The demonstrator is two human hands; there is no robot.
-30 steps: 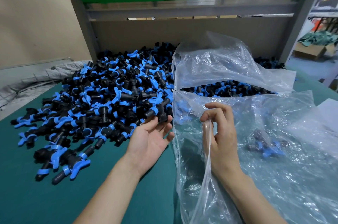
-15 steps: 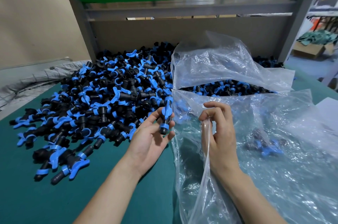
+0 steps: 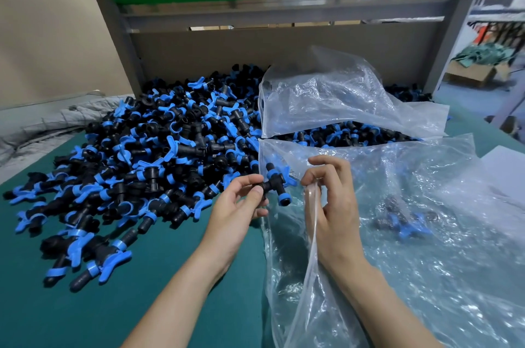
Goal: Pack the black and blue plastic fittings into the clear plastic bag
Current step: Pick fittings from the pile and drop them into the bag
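Left hand (image 3: 235, 205) is pinching one fitting (image 3: 275, 185) by its black stem, fingers (image 3: 255, 196) curled round it, just at the mouth of the bag (image 3: 426, 276). Right hand (image 3: 333, 205) is gripping the bag's left edge, fingers curled on the plastic. Pile (image 3: 147, 160) is lying left on the table (image 3: 85, 310). A few fittings (image 3: 403, 222) are lying inside the bag, right of both hands.

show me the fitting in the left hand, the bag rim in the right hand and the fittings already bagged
held fitting (image 3: 273, 184), head view, black tee body
bag rim (image 3: 312, 217), head view, pinched strip
bagged fittings (image 3: 402, 224), head view, blue wing
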